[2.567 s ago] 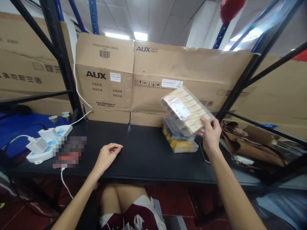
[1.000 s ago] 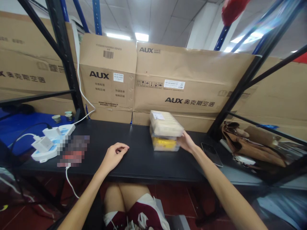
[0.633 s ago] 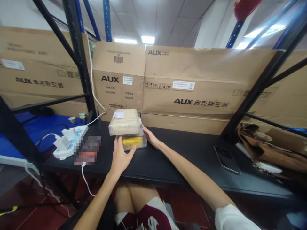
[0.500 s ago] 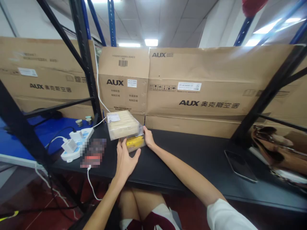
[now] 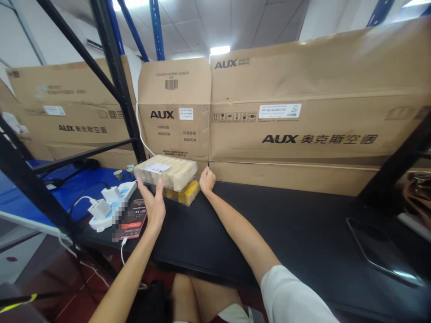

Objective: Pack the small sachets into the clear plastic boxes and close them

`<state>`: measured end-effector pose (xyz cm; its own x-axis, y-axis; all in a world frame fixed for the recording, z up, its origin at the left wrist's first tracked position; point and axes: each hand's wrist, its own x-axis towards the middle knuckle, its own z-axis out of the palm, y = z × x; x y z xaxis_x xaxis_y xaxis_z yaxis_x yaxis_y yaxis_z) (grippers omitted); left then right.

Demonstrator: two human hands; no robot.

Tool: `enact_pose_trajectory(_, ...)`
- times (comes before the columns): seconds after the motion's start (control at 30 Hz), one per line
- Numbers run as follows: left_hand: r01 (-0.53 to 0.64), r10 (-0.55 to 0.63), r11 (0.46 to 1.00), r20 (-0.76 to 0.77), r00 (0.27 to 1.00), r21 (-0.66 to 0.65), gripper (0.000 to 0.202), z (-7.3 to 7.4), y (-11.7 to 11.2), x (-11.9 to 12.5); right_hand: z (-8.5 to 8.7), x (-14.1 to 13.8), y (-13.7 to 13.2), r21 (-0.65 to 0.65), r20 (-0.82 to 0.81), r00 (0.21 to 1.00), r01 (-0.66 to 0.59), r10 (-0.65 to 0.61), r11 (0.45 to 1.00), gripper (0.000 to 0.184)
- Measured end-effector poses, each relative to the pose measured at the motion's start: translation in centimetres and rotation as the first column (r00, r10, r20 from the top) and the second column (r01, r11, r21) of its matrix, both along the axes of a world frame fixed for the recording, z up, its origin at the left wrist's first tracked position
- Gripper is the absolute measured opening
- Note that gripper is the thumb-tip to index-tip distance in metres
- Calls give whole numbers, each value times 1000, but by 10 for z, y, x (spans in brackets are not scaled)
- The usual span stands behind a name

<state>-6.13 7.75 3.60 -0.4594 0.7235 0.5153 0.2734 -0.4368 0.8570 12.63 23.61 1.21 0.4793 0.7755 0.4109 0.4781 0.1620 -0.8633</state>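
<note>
Clear pack [image 5: 165, 172] of cream bars, tilted, lying across a yellow pack [image 5: 183, 195] and overhanging it to the left, at the back of a black table [image 5: 269, 237]. Left hand [image 5: 151, 206] open, fingers spread apart, tips at the clear pack's front edge, not clamped on it. Right hand [image 5: 207, 179] curled, fingers together, just beside the yellow pack's right end, with no grip on it showing.

Directly behind both packs, AUX cartons [image 5: 289, 134] standing on edge as a wall. Left of the clear pack, a power strip [image 5: 118, 200] with a white charger [image 5: 99, 208] plugged in, and beside it a phone [image 5: 134, 219], partly pixelated, its cable [image 5: 122, 251] dropping over the table edge. Beyond those, a blue mat [image 5: 57, 181] and a black rack upright [image 5: 116, 76]. Far right on the table, a second phone [image 5: 380, 251], dark and well apart from both hands.
</note>
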Motion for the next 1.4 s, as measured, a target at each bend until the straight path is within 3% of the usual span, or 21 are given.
enact_pose_trajectory(0.13, -60, 52, 989, -62, 997, -132, 117, 14, 25, 23, 5, -5, 10, 20, 102, 993, -55, 53, 998, 36)
enact_pose_trajectory(0.27, -102, 89, 982, -81, 993, -160, 118, 15, 47, 38, 4, -7, -4, 13, 216, 957, -201, 193, 980, 48)
enact_pose_trajectory(0.4, -168, 158, 970, -72, 985, -176, 114, 15, 57, 37, -1, 9, -54, -2, 355, 854, -407, 381, 913, 50)
enact_pose_trajectory(0.5, -207, 222, 974, -208, 953, 90, 84, 13, 46, 43, -5, 41, -113, -33, 451, 724, -571, 522, 820, 36)
enact_pose_trajectory(0.57, 13, 106, 959, -401, 910, 283, 54, 11, 36, 56, -8, 71, -154, -74, 500, 631, -651, 593, 755, 17)
enact_pose_trajectory(0.63, 354, -139, 906, -629, 765, 230, 33, 8, 30, 74, -9, 105, -188, -122, 526, 581, -671, 621, 731, 16)
enact_pose_trajectory(0.7, 549, -291, 828, -753, 590, 111, 21, 5, 31, 96, -10, 138, -210, -144, 541, 604, -619, 586, 772, 18)
enact_pose_trajectory(0.8, 666, -392, 745, -819, 420, -15, 19, -4, 43, 122, -11, 179, -215, -145, 544, 699, -468, 465, 872, 22)
enact_pose_trajectory(0.87, 676, -419, 734, -821, 387, -56, 23, -13, 52, 132, -12, 194, -207, -142, 536, 753, -366, 382, 920, 24)
enact_pose_trajectory(1.0, 657, -429, 749, -820, 379, -89, 26, -24, 52, 131, -17, 194, -190, -147, 532, 781, -293, 326, 945, 25)
enact_pose_trajectory(1.1, 647, -389, 760, -836, 386, -56, 29, -11, 44, 121, -20, 185, -189, -164, 532, 758, -346, 378, 924, 29)
enact_pose_trajectory(1.17, 603, -329, 798, -827, 455, 14, 33, 6, 41, 110, -19, 182, -190, -171, 519, 756, -367, 400, 914, 30)
enact_pose_trajectory(1.2, 549, -272, 832, -808, 522, 75, 35, 15, 41, 103, -19, 181, -190, -172, 510, 759, -371, 405, 912, 29)
enact_pose_trajectory(1.27, 323, -34, 903, -702, 711, 284, 35, 30, 43, 87, -18, 182, -190, -172, 488, 770, -376, 410, 911, 28)
enact_pose_trajectory(1.3, 216, 67, 912, -646, 760, 348, 36, 35, 44, 79, -18, 182, -190, -170, 475, 777, -379, 413, 910, 27)
enact_pose_trajectory(1.4, 113, 166, 921, -638, 752, 374, 54, 41, 50, 60, -17, 183, -188, -157, 417, 808, -388, 417, 908, 25)
